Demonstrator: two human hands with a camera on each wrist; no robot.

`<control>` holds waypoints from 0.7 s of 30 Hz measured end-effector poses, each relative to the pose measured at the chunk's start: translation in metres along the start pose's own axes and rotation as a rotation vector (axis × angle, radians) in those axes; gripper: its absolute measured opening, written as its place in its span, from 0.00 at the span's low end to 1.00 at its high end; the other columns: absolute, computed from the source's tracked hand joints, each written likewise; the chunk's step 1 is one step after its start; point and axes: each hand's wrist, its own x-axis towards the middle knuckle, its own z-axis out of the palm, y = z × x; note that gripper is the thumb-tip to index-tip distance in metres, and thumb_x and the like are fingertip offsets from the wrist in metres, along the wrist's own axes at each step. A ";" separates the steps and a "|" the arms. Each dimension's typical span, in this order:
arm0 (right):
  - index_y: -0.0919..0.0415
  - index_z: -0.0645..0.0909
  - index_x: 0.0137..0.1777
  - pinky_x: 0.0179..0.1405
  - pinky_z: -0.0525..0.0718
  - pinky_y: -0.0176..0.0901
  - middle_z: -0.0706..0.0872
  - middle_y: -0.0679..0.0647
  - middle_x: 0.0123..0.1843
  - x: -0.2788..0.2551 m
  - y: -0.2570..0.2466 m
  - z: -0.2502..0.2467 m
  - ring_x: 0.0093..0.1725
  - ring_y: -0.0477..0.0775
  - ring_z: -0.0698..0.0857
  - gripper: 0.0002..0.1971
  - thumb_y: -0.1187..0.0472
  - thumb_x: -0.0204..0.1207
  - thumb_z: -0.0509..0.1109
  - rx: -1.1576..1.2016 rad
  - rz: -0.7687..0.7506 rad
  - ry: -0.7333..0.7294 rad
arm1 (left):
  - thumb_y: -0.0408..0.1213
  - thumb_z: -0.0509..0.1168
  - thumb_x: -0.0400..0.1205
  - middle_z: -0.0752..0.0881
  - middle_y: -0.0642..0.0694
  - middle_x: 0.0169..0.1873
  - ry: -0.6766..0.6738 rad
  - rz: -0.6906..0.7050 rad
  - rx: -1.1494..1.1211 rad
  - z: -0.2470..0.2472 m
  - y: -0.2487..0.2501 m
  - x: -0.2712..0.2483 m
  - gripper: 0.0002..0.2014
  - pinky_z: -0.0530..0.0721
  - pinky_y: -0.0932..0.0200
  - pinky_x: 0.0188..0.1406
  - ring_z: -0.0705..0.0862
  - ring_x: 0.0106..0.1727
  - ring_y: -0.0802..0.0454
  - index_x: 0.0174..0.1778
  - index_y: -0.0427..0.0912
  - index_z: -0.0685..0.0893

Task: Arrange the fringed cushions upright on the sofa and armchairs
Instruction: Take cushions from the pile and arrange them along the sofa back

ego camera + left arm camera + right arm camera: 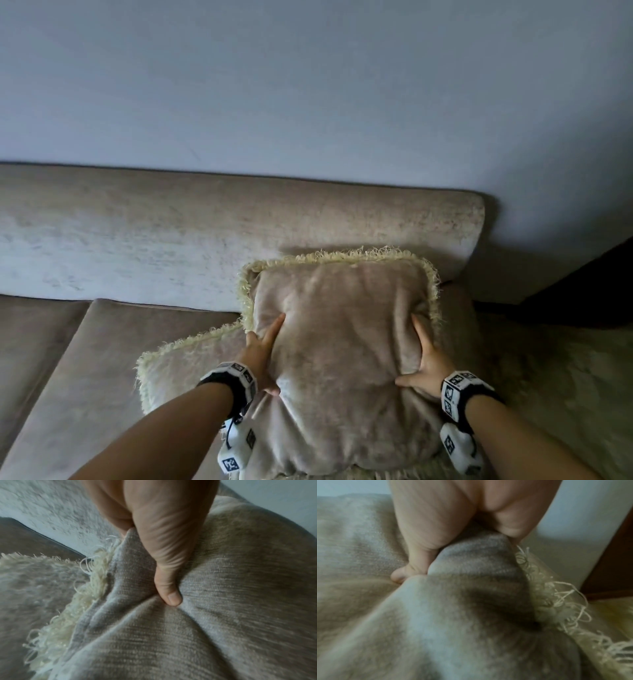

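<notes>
Dim, cool, even light fills all three views, its source unclear; a soft shadow lies on the wall (513, 219) beyond the right hand (426, 363); no glare; the head view bows straight lines near its edges; the left wrist view smears away from the thumb (169, 588); the right wrist view is blurred throughout, the fringe (556, 601) beside the hand soft.

The cushion (342, 342) at lower centre is soft, matt, velvety beige cloth with a ribbed weave, edged in shaggy cream yarn fringe (342, 255). The sofa (171, 240) behind wears mottled, plush beige fabric.
</notes>
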 end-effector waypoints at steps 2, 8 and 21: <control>0.40 0.34 0.84 0.81 0.52 0.41 0.46 0.48 0.87 0.005 -0.029 -0.015 0.85 0.51 0.51 0.76 0.46 0.47 0.90 -0.009 -0.070 0.050 | 0.44 0.89 0.53 0.59 0.32 0.73 0.075 -0.002 0.002 -0.027 -0.003 -0.013 0.77 0.77 0.36 0.70 0.73 0.71 0.28 0.73 0.78 0.27; 0.26 0.31 0.80 0.79 0.67 0.59 0.54 0.60 0.86 0.010 -0.131 -0.062 0.83 0.64 0.62 0.76 0.37 0.42 0.87 -0.080 -0.147 0.178 | 0.42 0.89 0.51 0.60 0.31 0.72 0.295 0.066 -0.030 -0.115 -0.020 -0.052 0.78 0.77 0.37 0.70 0.76 0.68 0.25 0.67 0.81 0.24; 0.21 0.32 0.77 0.77 0.69 0.66 0.54 0.59 0.86 -0.027 -0.321 -0.036 0.81 0.67 0.64 0.75 0.46 0.47 0.90 -0.111 -0.287 0.327 | 0.42 0.89 0.50 0.55 0.27 0.76 0.524 0.175 -0.047 -0.228 -0.138 -0.139 0.79 0.78 0.36 0.69 0.76 0.69 0.24 0.71 0.81 0.27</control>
